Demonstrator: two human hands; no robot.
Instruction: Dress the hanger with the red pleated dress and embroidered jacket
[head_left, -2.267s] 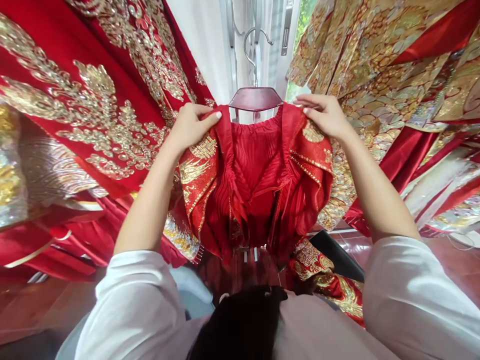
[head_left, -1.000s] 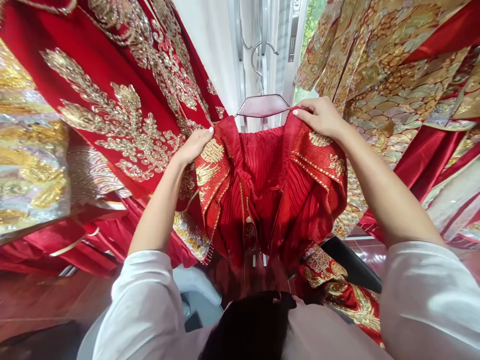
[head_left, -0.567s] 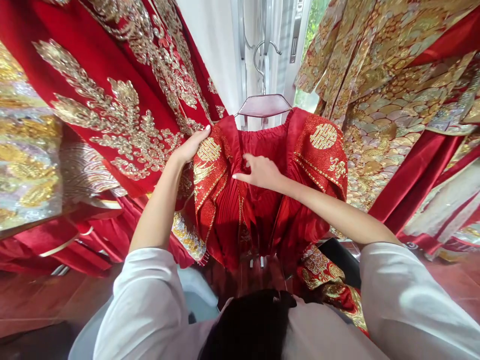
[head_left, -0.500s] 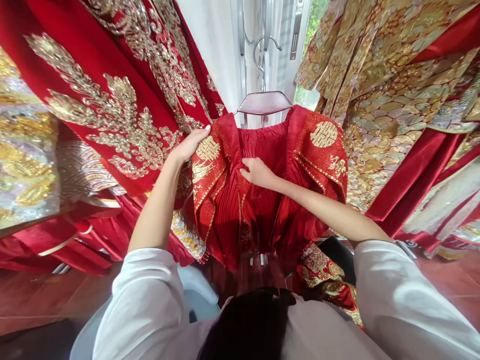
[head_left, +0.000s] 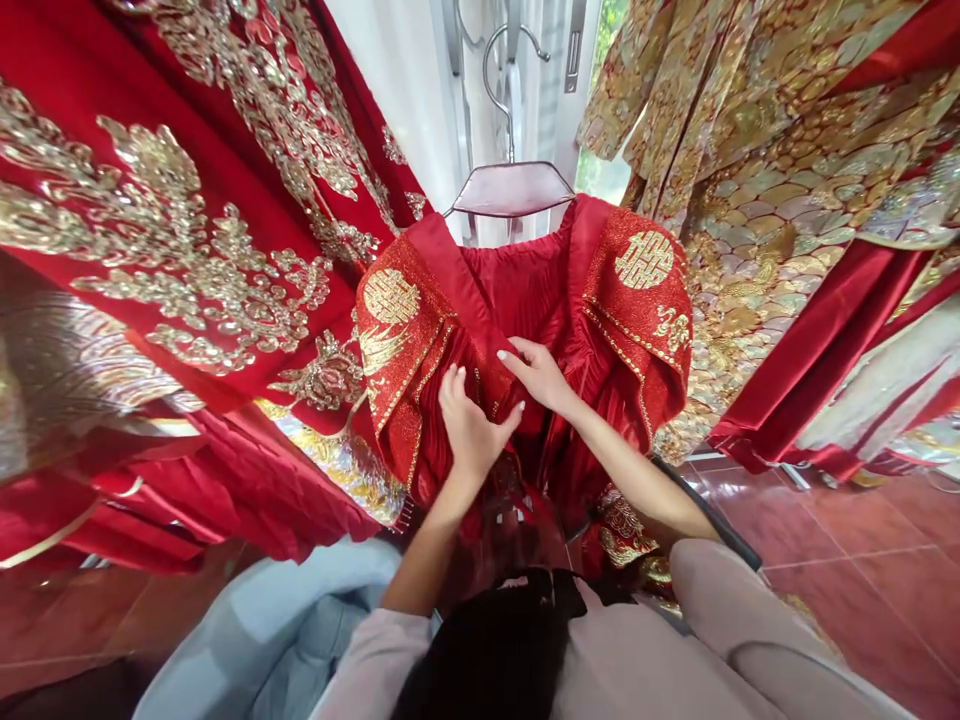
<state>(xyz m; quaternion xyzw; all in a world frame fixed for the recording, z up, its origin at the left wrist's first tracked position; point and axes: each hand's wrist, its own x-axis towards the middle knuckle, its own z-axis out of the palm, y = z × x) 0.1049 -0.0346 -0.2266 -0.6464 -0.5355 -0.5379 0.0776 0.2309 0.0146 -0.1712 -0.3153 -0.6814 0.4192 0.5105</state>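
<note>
A red garment (head_left: 637, 300) with gold embroidered shoulder panels hangs on a dark red hanger (head_left: 514, 188) with a metal hook, straight in front of me. Both hands meet at the middle of its pleated front. My left hand (head_left: 469, 428) has its fingers curled together against the fabric at the front opening. My right hand (head_left: 538, 375) lies just above and to the right of the left hand, and its fingers pinch the edge of the same red fabric. Both sleeves of my light top show at the bottom.
Heavy red robes with gold embroidery (head_left: 187, 240) hang close on the left, and gold scale-patterned robes (head_left: 780, 150) hang close on the right. A white window frame (head_left: 540, 70) stands behind the hanger. Red floor tiles (head_left: 862, 540) lie at lower right, light blue cloth (head_left: 277, 620) at lower left.
My left hand left the garment's left shoulder and came down to the middle of the front beside my right hand. The right hand earlier dropped from the right shoulder. The view shifted slightly.
</note>
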